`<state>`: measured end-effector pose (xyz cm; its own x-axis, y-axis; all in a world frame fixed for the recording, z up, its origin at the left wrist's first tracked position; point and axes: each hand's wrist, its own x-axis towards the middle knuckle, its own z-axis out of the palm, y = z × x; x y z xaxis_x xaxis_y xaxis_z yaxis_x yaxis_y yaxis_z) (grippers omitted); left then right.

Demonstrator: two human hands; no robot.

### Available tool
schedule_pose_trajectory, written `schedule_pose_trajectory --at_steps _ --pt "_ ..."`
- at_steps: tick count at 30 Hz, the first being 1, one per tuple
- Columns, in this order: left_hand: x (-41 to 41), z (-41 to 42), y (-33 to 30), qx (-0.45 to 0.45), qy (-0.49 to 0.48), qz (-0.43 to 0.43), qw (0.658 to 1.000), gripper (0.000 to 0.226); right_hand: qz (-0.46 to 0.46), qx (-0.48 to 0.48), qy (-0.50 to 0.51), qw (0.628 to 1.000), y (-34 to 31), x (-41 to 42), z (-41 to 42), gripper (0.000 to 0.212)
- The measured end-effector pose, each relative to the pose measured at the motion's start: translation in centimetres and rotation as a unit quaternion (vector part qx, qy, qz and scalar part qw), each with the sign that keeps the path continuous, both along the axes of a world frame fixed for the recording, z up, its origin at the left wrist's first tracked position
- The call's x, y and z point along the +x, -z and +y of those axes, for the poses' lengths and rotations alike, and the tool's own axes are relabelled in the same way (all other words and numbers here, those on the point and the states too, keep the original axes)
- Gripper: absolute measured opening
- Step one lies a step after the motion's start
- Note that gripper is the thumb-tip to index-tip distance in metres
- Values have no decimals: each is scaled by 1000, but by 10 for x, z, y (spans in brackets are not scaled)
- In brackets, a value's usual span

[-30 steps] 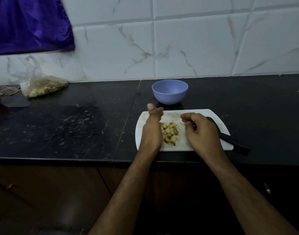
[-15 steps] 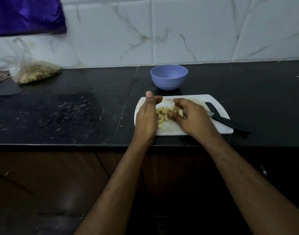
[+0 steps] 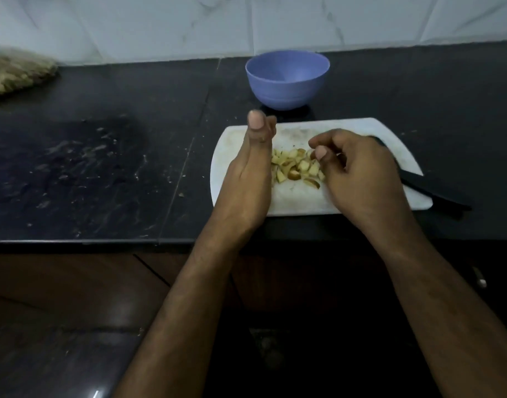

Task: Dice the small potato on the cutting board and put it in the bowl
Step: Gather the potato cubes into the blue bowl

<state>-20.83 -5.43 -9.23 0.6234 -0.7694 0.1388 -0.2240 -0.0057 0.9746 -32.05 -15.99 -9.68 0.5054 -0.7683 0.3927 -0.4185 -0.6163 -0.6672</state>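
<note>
While gathering went on in the head view, stood edgewise on the cutting board (image 3: 298,202): left hand (image 3: 248,179), fingers straight and together, thumb up, walling the near-left side of the diced potato (image 3: 296,168). Curled loosely on the other side of the pile: right hand (image 3: 358,173), fingertips touching the outer pieces, pinching nothing that could be made out. Lay heaped between the two hands, all still on the board, none visibly in the bowl (image 3: 287,79). Stood just beyond the fingertips, off the board's far edge, upright and apparently empty. Rested past the right hand, partly hidden under it, handle over the board's corner: knife (image 3: 430,188).

Judged as cutting done, scooping step in hand. Called for next: palms closed under the heap, lifted together, carried forward over the rim without shedding pieces onto the dark counter (image 3: 103,168).
</note>
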Motion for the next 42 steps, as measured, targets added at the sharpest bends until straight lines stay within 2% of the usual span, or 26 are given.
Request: schedule_pose_trajectory --at_steps 3,6,7,10,11,13,15,17,19,25,29,32,36,38,40,42 --pt "5 -1 4 -13 14 23 1000 65 -11 24 -40 999 0 -4 0 25" --pt "11 2 4 -4 36 10 999 31 -53 53 -45 996 -1 -11 0 29" --pt "14 4 2 11 52 5 999 29 -64 60 -34 996 -1 -12 0 28" --pt "23 9 -10 17 115 61 991 38 -78 86 -14 993 -6 -11 2 23" --pt "25 11 -14 30 130 49 990 45 -72 88 -8 994 -8 -9 2 21" --pt "32 15 -17 115 135 -89 980 65 -48 78 -4 996 -13 -7 2 19" --pt "38 16 -17 196 143 -236 941 81 -29 69 -8 997 -17 -6 2 19" --pt "41 15 -19 231 155 -271 921 90 -8 72 -18 997 -19 -5 3 20" --pt "43 11 -25 252 160 -243 923 98 10 81 -33 996 -22 -2 5 23" --pt "48 -7 -41 304 185 -274 893 86 30 103 -89 990 -23 -5 1 30" --pt "54 -11 -35 254 162 -249 920 70 37 128 -86 987 -23 -5 -6 32" --pt "55 -13 -32 232 160 -244 928 58 70 136 -105 983 -24 -5 -7 42" --pt "49 -9 -38 216 125 -210 945 51 158 75 -174 969 -31 -5 -11 62" --pt "47 0 -42 236 115 -240 935 51 200 21 -215 956 -32 -2 -16 72" --pt "43 10 -47 280 127 -306 901 58 241 -19 -240 940 -32 0 -22 78" --pt "38 17 -50 341 130 -315 876 65 263 -42 -249 931 -33 3 -30 76"
